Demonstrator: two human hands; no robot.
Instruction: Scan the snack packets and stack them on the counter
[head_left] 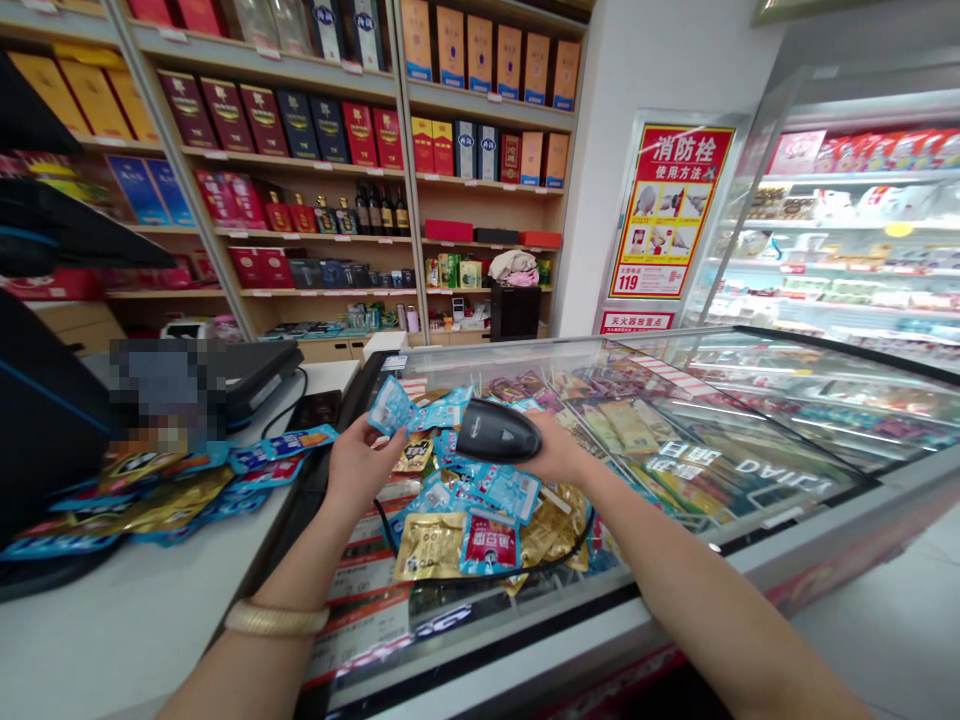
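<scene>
My left hand [365, 462] pinches a small blue snack packet [391, 405], its printed back tilted up. Held in my right hand [553, 447] is a black handheld barcode scanner [499, 432], its head pointing left toward that packet. The fingers around its handle are mostly hidden behind it. Beneath both hands, a heap of blue snack packets [506, 490] and gold snack packets [429, 546] lies on the glass lid of a chest freezer. A black cable [517, 573] loops around the front of the heap.
Left of the freezer [600, 620] is a white counter [187, 610] with another pile of packets [180, 490], a dark monitor stand and a black device [259, 375]. Shelves of boxed goods [300, 120] line the back wall. A lit display fridge [862, 230] stands at right.
</scene>
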